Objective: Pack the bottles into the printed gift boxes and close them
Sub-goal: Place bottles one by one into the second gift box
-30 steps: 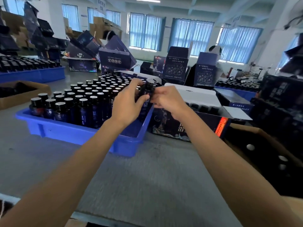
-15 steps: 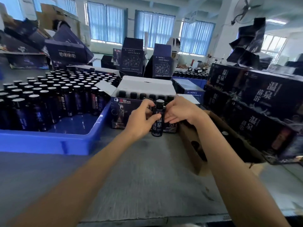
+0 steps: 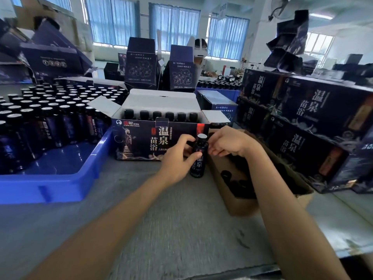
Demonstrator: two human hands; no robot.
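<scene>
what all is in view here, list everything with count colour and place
held bottle: one, dark, silver cap, upright before the open box
open gift box: one, dark printed, white flaps, table centre
bottles in box: six caps showing, black, inside it
blue tray: one, blue, left
tray bottles: many, dark, silver caps, in the tray
cardboard box: one, brown, right of held bottle
closed gift boxes: several, dark, stacked right
table: one, grey
left hand: grips the bottle
right hand: fingers curled at its neck
</scene>
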